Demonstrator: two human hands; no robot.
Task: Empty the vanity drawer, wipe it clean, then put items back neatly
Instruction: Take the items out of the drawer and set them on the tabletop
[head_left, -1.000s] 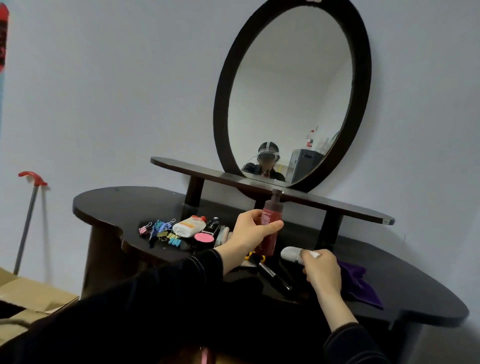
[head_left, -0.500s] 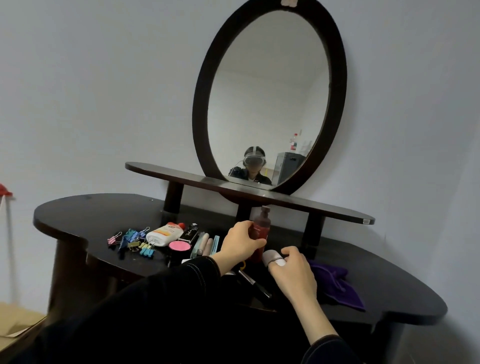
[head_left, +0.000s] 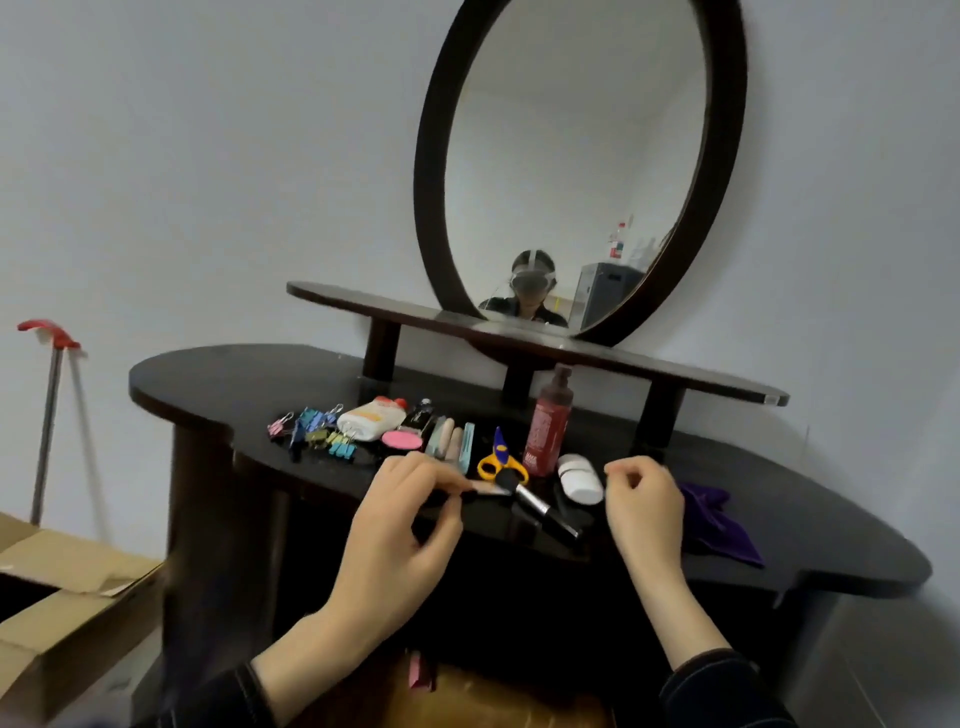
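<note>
Nothing is being held in the loosely curled right hand (head_left: 647, 506), just right of which the purple cloth (head_left: 722, 525) is being supported on the vanity top (head_left: 234, 379), farther from the left hand (head_left: 395, 540) (grip indeterminable).

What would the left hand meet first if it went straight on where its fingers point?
Probably the black makeup brush, whose head lies just past the left hand. The yellow-handled scissors lie right behind it. Depth is unclear.
</note>
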